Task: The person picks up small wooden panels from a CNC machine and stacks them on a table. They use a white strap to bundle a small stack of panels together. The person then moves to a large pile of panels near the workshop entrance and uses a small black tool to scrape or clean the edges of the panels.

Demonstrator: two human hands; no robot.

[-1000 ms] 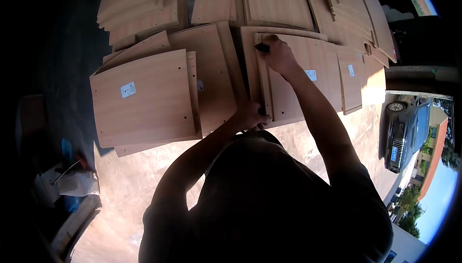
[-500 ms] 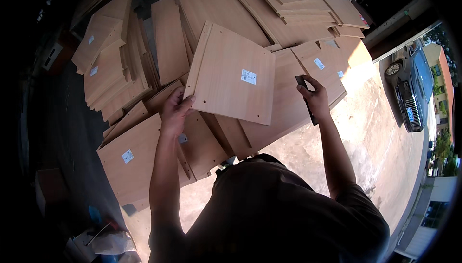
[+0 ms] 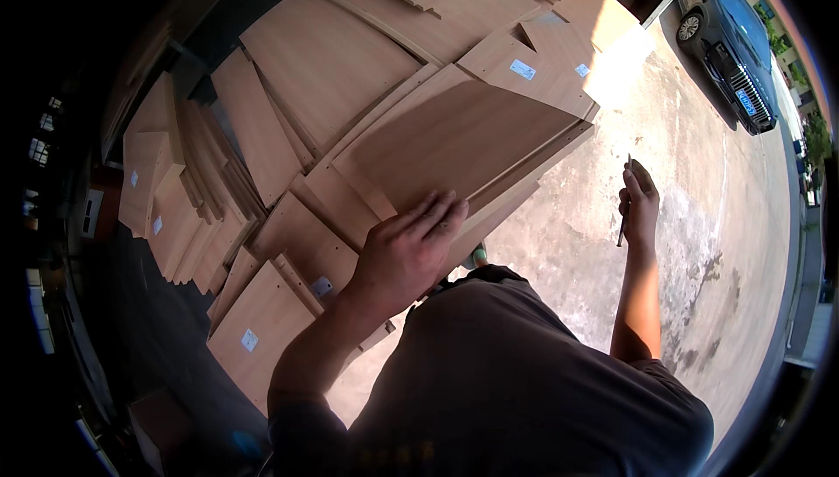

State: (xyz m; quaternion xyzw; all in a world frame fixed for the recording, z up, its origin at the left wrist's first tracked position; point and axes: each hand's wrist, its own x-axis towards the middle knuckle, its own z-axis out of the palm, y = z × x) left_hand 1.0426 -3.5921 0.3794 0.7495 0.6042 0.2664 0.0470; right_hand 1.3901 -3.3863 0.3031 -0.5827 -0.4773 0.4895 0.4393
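Note:
My left hand (image 3: 412,239) is at the near left corner of a light-brown wooden panel (image 3: 472,132). Its fingers lie over the panel's edge, and the thumb is hidden beneath. The panel's broad face is in shade, and a raised strip runs along its near edge. Out to the right, apart from the boards, my right hand (image 3: 640,202) is closed on a thin dark strip (image 3: 621,234), seen almost edge-on.
Several wooden boards (image 3: 328,66) lie in overlapping heaps beyond the panel, some with white labels. A stack of panels (image 3: 188,215) leans at the left. Sunlit concrete floor (image 3: 559,259) stretches to the right, where a dark car (image 3: 730,49) is parked.
The panel has been turned: its labelled face no longer shows, and it sits lower and further right. My right hand has swung right with the strip. The view has shifted right.

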